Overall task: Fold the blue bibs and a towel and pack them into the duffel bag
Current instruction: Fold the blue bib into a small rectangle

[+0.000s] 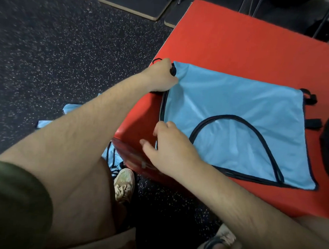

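While our left hand point(161, 76) is gripping the blue bib point(237, 121) at its ten o'clock corner on the red mat point(251, 48), our right hand point(170, 146), fingers loose, is resting at eight o'clock; overhanging fabric may be sliding off.

Left arm extends forward, bare to the elbow, a dark green sleeve above. Left hand point(161, 76) is curled closed, knuckles up, gripping cloth at its far corner. Right arm reaches in from lower right. Right hand point(170, 146) lies palm down, fingers point(160, 129) loosely spread.
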Tool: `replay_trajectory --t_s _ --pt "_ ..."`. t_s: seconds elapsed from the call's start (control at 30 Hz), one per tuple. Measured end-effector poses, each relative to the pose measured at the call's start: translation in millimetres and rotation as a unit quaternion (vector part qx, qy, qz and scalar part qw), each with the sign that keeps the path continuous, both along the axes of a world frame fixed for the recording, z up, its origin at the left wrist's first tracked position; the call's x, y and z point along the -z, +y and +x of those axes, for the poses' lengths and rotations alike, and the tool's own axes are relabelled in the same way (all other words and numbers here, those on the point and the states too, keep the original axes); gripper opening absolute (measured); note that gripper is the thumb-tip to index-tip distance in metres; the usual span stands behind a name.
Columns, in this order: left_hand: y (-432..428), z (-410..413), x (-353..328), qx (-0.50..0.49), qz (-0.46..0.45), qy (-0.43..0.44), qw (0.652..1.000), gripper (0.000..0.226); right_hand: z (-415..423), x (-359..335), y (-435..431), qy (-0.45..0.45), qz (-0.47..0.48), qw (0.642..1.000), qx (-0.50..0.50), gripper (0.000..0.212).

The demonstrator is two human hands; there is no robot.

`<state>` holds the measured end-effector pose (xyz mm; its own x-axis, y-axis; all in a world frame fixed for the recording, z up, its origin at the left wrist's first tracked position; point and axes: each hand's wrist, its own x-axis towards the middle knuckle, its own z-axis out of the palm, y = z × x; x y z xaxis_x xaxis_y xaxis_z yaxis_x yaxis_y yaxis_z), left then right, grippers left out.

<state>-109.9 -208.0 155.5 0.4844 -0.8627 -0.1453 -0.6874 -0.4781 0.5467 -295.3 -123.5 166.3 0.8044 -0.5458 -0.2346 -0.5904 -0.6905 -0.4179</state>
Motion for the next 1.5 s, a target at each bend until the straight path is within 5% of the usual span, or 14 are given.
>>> replay_trajectory --t_s 0.07,0.2,0.4,0.7,1.03,1.5 --pt "1.8 -1.0 -2.8 -0.016 -0.011 0.003 1.0 0.019 1.6 2.3 -2.8 0.009 0.001 1.0 0.003 0.041" --pt "2.8 -3.0 -2.7 -0.047 -0.013 0.016 0.999 0.033 0.7 5.9 -9.2 -0.017 0.015 0.999 0.031 0.013" --pt "4.6 -1.1 -1.2 -0.043 -0.032 0.033 0.998 0.045 -1.4 8.5 -9.8 -0.051 0.047 0.997 0.023 0.028" --pt "10.9 15.2 -28.4 -0.036 -0.095 0.013 0.995 0.02 12.8 -17.0 -2.9 -0.181 0.318 0.928 0.075 0.04" --pt "-4.2 -61.6 -67.5 0.03 -0.128 0.087 0.988 0.026 -54.1 -42.8 -7.5 -0.192 0.268 0.929 0.167 0.027" --pt "-38.6 -185.7 -69.6 0.156 -0.043 0.105 0.981 0.029 -182.7 -40.8 -27.4 -0.169 0.224 0.932 0.229 0.051"
